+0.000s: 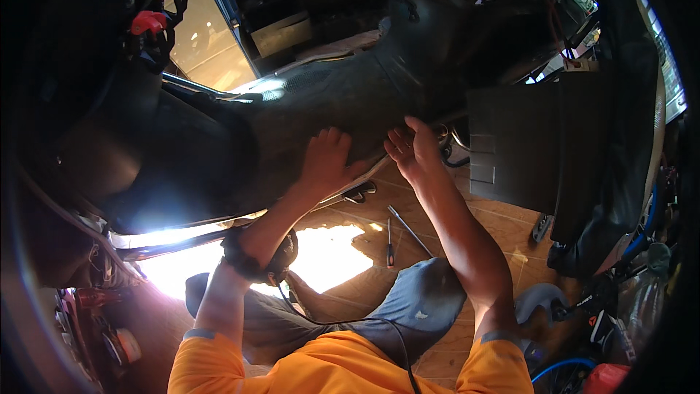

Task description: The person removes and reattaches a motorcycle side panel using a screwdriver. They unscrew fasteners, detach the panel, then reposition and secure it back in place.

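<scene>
A long black motorcycle seat (321, 102) stretches across in front of me. My left hand (328, 160) rests on its near side, palm down, thumb held out to the right. At the seat's near edge, right of the left hand, is my right hand (414, 149). Its fingers are bent toward the edge and the thumb stands apart; no held object shows in it. Between my knees and the seat, a screwdriver (390, 254) with a dark and orange handle lies on the tiled floor. A thin metal rod (410, 230) lies beside it.
A large dark panel (514, 142) hangs at the right. Red-and-black clamp-like handles (151, 23) stand at the upper left. Bright sunlight falls on the floor (335, 255) below the seat. Mixed items, including a blue-rimmed wheel (565, 366), crowd the lower right.
</scene>
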Demonstrator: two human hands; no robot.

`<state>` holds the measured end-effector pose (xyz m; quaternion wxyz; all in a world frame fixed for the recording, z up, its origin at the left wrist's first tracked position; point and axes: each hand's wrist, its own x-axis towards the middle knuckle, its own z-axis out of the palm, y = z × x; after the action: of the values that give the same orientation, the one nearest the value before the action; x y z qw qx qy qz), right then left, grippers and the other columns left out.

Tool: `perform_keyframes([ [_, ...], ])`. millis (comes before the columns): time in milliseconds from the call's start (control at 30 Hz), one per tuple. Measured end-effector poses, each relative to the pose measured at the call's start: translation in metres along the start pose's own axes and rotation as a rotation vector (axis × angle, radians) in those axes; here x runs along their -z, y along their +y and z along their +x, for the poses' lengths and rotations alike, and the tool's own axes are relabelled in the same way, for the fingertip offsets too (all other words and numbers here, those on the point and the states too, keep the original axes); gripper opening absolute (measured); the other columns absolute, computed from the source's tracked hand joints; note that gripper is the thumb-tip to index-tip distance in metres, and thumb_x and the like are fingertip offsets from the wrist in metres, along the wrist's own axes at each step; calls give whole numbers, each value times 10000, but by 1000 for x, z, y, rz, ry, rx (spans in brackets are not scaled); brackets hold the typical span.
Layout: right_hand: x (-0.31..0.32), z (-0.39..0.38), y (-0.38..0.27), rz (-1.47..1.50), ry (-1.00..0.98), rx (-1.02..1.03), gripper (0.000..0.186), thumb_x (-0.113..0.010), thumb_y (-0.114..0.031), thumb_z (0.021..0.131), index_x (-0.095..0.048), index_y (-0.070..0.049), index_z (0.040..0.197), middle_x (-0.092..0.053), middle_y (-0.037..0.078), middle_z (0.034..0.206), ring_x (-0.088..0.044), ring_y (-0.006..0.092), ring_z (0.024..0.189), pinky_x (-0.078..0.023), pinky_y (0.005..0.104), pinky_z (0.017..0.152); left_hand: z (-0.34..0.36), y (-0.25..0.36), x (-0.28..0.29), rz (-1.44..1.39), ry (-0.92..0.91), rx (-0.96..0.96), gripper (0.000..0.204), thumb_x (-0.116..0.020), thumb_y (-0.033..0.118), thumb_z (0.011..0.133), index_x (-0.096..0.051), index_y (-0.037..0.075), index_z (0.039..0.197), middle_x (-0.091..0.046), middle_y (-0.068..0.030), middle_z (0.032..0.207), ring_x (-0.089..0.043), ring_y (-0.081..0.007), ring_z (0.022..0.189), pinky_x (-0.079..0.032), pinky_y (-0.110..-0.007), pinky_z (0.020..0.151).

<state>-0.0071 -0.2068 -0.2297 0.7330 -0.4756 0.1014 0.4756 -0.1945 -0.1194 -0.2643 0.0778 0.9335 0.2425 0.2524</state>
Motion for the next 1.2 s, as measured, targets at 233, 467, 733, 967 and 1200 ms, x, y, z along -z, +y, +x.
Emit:
perform_keyframes([
  [233,8,19,9,45,-92,-12,198,-691,-220,941,-529,-156,844,-537,0,678,-557,178,601,-516,380,639,-2,-4,-6,-21,53,-49,460,-799,379,741,-580,48,975,-524,-171,1026,-536,-380,940,-445,-491,759],
  [467,-11,22,13,-67,73,142,255,-719,-270,937,-530,-176,792,-451,-52,620,-466,104,553,-491,329,601,8,0,7,-65,106,-77,354,-794,317,735,-578,83,889,-529,-140,968,-549,-356,919,-452,-478,753],
  [733,-26,10,-10,-678,141,501,286,-768,-336,897,-665,-97,1017,-601,-19,846,-556,87,684,-538,273,606,15,8,18,-95,89,-70,238,-748,195,728,-589,93,873,-550,-123,955,-563,-347,911,-458,-480,741],
  [967,-21,50,6,-320,47,287,323,-800,-258,880,-635,-134,1128,-683,39,994,-646,140,739,-543,258,576,2,1,5,30,-7,-46,363,-738,134,715,-569,79,1032,-547,-147,1021,-555,-353,967,-450,-478,789],
  [1200,-100,-24,-29,-321,-307,476,353,-790,-195,863,-679,-47,1163,-728,83,978,-681,189,759,-535,334,602,17,9,51,22,271,-74,337,-683,43,712,-545,60,1019,-556,-165,1029,-541,-394,964,-444,-505,801],
])
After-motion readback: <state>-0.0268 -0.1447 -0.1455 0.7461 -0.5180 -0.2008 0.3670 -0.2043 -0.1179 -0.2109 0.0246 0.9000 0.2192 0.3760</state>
